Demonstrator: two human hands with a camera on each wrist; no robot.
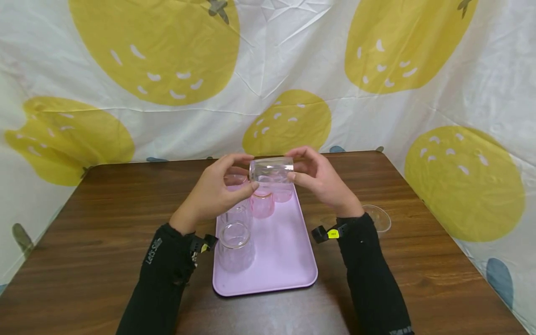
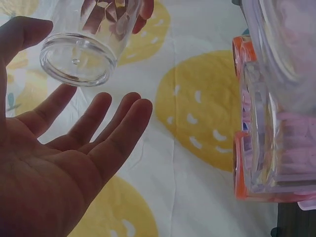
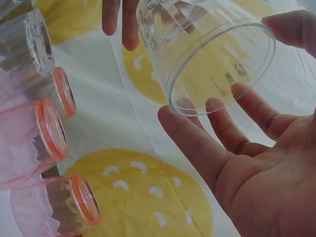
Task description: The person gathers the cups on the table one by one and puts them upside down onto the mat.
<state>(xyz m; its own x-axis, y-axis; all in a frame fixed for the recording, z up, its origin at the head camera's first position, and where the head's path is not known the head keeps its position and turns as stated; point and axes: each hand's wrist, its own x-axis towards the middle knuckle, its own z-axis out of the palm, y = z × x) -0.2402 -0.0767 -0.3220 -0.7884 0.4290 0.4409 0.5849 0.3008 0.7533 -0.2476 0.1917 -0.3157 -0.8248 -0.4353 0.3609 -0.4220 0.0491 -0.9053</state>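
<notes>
A clear tumbler is held on its side above the far end of a lilac tray. My left hand pinches its thick base between thumb and fingers. My right hand holds the rim end, thumb on one side and fingertips on the other. In the left wrist view the round base of the tumbler faces the left palm. The right wrist view shows its open mouth turned toward the right palm.
Clear glasses stand in a row along the tray's left side. Pink glasses stand toward its far end, partly hidden. A round clear glass item sits on the brown table, partly behind the right wrist. A patterned cloth hangs behind.
</notes>
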